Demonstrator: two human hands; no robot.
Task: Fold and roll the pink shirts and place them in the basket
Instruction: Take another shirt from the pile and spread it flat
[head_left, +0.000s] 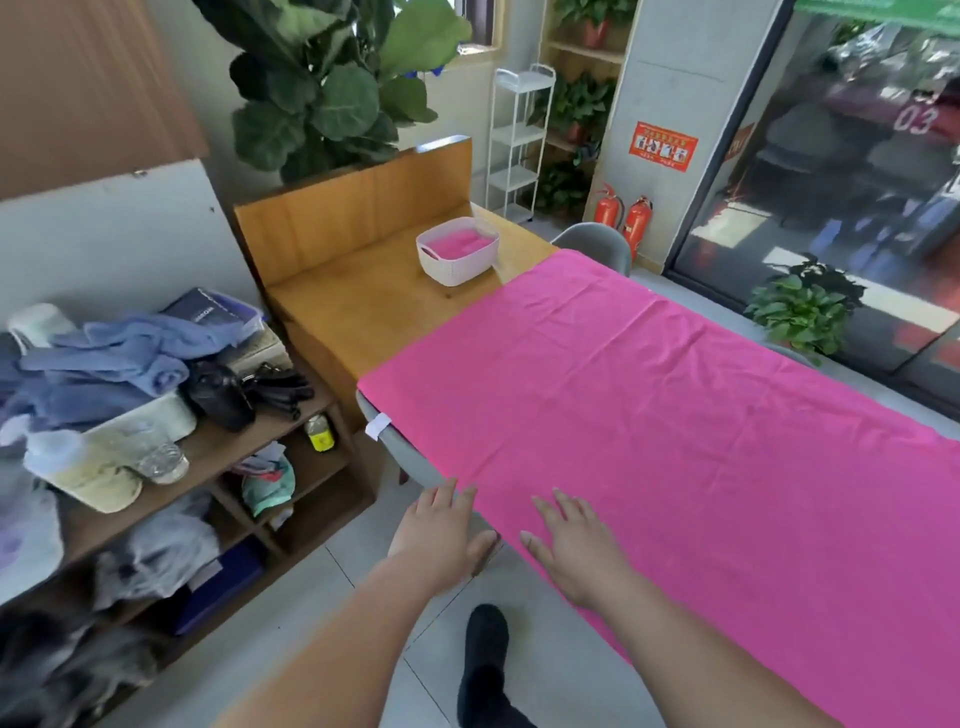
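Blue towels (104, 364) heaped on the shelf at 9 o'clock; not part of the job.

Left hand (441, 535): fingers straight and relaxed, holding nothing, fingertips at the near hem of the pink cloth (675, 441), palm hanging off the table edge.

Basket (457, 252): white, at 12 o'clock from the left hand, well apart, on bare wood just beyond the cloth's far corner. Pink fabric already inside.

Right hand (576, 545): flat, fingers spread, resting on the cloth just inside the hem. Grips nothing.

Cloth lies open and flat. Its bulk runs from 12 round to 4 o'clock of both hands, long axis seemingly toward 4 o'clock and out of view. No sleeves or collar that I can make out.

Judgement: first fold not yet made. The hem sits under both hands, so the lift would go away toward 1 o'clock. Left hand is nearer the basket.
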